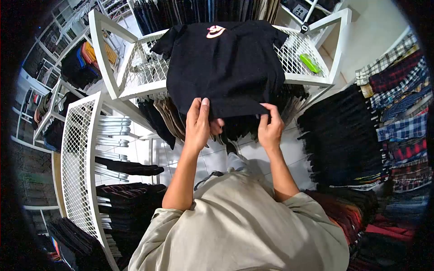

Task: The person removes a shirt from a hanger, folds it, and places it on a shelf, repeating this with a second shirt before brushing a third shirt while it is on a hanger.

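A black T-shirt (226,67) with a small white, red and orange print near its far edge lies spread over a white mesh shelf top (144,67). Its near hem hangs past the shelf's front edge. My left hand (198,122) grips the hem left of centre, thumb on top and fingers curled beneath the cloth. At the hem's right corner, my right hand (271,125) pinches the fabric between thumb and fingers. Both sleeves of the shirt lie out to the sides on the mesh.
A bright green object (309,63) rests on the mesh at right. Trousers (167,117) hang below the shelf. To the left stands a white mesh rack (80,158) with white hangers (113,131). Dark garments (341,140) and plaid shirts (404,126) line the right side.
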A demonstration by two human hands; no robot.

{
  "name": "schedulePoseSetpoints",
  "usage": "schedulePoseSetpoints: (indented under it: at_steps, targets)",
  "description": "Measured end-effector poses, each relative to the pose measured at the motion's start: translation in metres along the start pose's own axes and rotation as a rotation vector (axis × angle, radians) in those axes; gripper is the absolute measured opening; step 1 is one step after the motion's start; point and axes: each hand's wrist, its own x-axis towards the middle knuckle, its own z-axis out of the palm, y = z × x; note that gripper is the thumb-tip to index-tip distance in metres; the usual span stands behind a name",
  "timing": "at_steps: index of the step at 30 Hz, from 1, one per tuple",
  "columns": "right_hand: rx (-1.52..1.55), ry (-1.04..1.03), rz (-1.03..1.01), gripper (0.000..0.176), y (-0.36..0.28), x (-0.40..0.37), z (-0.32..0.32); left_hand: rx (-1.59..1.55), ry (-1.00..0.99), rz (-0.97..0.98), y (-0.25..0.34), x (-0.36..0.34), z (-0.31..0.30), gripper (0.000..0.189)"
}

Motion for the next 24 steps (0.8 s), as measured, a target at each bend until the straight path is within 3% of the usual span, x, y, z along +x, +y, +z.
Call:
schedulePoseSetpoints:
  at_steps: [1,2,4,6,8,11,12,14,16,18,19,22,24]
  targets:
    - [0.044,0.039,-0.072,0.020,-0.007,0.005,-0.005,-0.014,-0.032,0.045,0.001,-0.001,0.004,0.028]
    - [0.090,0.045,-0.013,0.018,-0.014,0.008,-0.010,-0.106,0.047,0.050,-0.001,-0.003,0.017,0.027]
    - [0.083,0.115,-0.029,0.018,-0.019,0.014,-0.013,0.176,0.090,0.326,-0.029,0.011,0.015,0.025]
    - [0.102,0.171,-0.035,0.017,-0.017,0.022,-0.013,0.138,0.024,0.344,-0.039,0.016,0.017,0.021]
    - [0.123,0.227,-0.045,0.017,-0.011,0.034,-0.015,0.265,0.079,0.471,-0.042,0.021,0.020,0.036]
    - [0.064,0.246,-0.119,0.015,-0.004,0.055,-0.028,0.705,0.137,0.533,-0.024,0.024,0.004,0.064]
    - [0.063,0.252,-0.123,0.015,0.002,0.061,-0.032,0.827,0.168,0.639,-0.027,0.033,-0.004,0.063]
    - [-0.065,0.192,-0.232,0.015,0.016,0.081,-0.037,0.971,0.099,0.590,-0.008,0.040,-0.016,0.065]
    - [-0.139,0.185,-0.294,0.017,0.022,0.105,-0.039,1.055,0.057,0.764,0.002,0.059,-0.028,0.070]
    - [-0.239,0.181,-0.367,0.017,0.032,0.133,-0.036,1.102,-0.030,0.597,0.020,0.077,-0.035,0.075]
    - [-0.233,0.185,-0.383,0.018,0.036,0.149,-0.032,1.103,-0.021,0.614,0.028,0.089,-0.038,0.075]
    - [-0.244,0.212,-0.438,0.022,0.051,0.214,-0.012,1.170,-0.125,0.828,0.048,0.140,-0.043,0.081]
    - [-0.274,0.272,-0.465,0.024,0.050,0.266,0.004,1.114,-0.125,0.850,0.053,0.184,-0.040,0.083]
